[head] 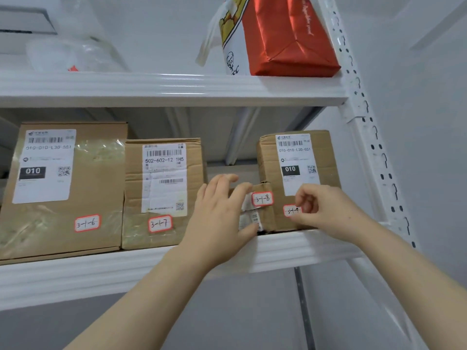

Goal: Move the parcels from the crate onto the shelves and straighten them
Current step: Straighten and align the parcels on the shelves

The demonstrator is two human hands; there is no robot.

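A small cardboard parcel (265, 210) marked 3-1-8 stands on the middle shelf (298, 246) between two bigger boxes. My left hand (222, 213) grips its left side, fingers over the top and thumb at its lower front. My right hand (326, 210) has curled fingertips at the red-edged 3-1-9 sticker on the taller parcel (298, 157) at the right; whether it pinches the sticker I cannot tell. Two more parcels, 3-1-7 (161, 193) and 3-1-6 (63, 188), stand to the left. The crate is out of view.
On the top shelf (164, 88) sit a red wrapped package (290, 39), a printed paper bag (233, 39) and clear plastic bags (70, 51). A perforated white upright (371, 137) bounds the shelves on the right, with a pale wall beyond.
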